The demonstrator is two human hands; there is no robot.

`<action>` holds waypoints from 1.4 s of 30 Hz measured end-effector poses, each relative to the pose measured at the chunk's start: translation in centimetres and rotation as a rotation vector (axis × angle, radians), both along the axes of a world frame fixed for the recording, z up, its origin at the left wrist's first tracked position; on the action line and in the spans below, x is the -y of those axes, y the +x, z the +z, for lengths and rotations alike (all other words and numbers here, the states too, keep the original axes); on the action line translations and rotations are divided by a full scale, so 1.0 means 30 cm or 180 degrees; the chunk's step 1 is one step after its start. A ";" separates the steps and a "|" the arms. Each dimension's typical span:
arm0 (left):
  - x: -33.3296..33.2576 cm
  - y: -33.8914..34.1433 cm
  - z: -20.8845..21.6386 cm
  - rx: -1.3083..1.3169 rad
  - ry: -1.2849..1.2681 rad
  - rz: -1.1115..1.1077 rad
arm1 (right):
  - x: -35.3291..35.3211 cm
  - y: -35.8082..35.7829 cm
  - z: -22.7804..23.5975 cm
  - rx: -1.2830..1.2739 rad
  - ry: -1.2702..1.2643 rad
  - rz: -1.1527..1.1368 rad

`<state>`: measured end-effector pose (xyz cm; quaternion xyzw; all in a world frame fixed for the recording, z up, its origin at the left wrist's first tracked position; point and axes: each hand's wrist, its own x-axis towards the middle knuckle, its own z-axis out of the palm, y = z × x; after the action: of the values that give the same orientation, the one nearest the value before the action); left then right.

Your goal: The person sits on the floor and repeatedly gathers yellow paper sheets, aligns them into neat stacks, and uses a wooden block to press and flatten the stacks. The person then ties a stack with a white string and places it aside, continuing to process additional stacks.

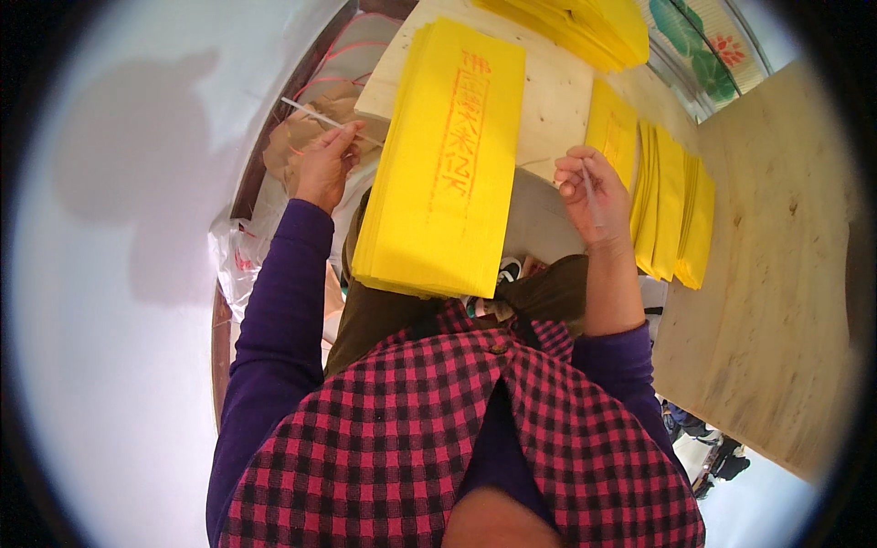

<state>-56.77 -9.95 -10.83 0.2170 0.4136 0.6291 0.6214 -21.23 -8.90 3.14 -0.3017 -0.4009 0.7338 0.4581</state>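
A thick stack of yellow paper sheets (411,164) with red stamped characters lies in front of me, its near end jutting out above my lap. To its left, my left hand (327,169) pinches a thin white stick (309,111), whose other end reaches toward the stack's side. On the right, apart from the stack, my right hand (596,196) has curled fingers around a slim whitish stick (589,187) that points down toward the wrist. Whether the two sticks are the same kind of thing I cannot tell.
More yellow sheets (585,27) lie at the far side of the wooden board (557,100). Several folded yellow bundles (667,201) stand to the right. A large plywood panel (767,265) rises beyond them. Brown paper (285,151) and a clear plastic bag (239,260) are at the left.
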 end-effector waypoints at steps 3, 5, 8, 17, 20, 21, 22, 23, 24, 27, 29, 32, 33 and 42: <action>0.009 -0.003 0.026 -0.0063 0.0076 0.0079 | -0.005 -0.044 0.066 0.0051 0.0132 0.0101; 0.012 0.000 0.039 -0.0055 0.0147 0.0107 | -0.011 -0.089 0.109 0.0370 0.0287 0.0166; 0.017 0.010 0.063 -0.0044 0.0309 0.0105 | -0.037 -0.171 0.161 0.1519 0.0729 0.0428; 0.041 0.128 0.132 -0.0129 0.0708 0.0396 | -0.135 -0.392 0.109 0.2912 0.2910 0.0000; 0.032 0.150 0.125 -0.0116 0.0862 0.0451 | -0.122 -0.425 0.088 0.2934 0.2459 0.0202; 0.028 0.152 0.120 -0.0049 0.0831 0.0404 | -0.122 -0.439 0.085 0.2919 0.2422 0.0279; 0.022 0.154 0.118 0.0034 0.0818 0.0341 | -0.123 -0.452 0.085 0.2926 0.2307 0.0345; 0.017 0.159 0.118 0.0121 0.0721 0.0258 | -0.123 -0.460 0.086 0.2897 0.2193 0.0409; 0.017 0.164 0.119 0.0234 0.0817 0.0288 | -0.123 -0.471 0.085 0.2924 0.2305 0.0485; 0.033 0.212 0.135 0.0402 0.0867 0.0343 | -0.110 -0.467 0.089 0.2890 0.2658 0.0651; 0.039 0.218 0.139 0.0383 0.0943 0.0383 | -0.098 -0.478 0.082 0.2965 0.2796 0.0715; 0.040 0.213 0.143 0.0313 0.0836 0.0486 | -0.073 -0.478 0.082 0.2920 0.3090 0.0381; 0.041 0.208 0.140 0.0257 0.0889 0.0498 | -0.063 -0.475 0.084 0.2937 0.2863 0.0383; 0.041 0.188 0.127 0.0182 0.0869 0.0602 | 0.017 -0.397 0.156 0.2768 0.2027 0.0296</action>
<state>-51.13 -11.17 -7.03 0.2415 0.3251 0.7410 0.5356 -33.13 -9.39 7.81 -0.4057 -0.7690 0.4029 0.2857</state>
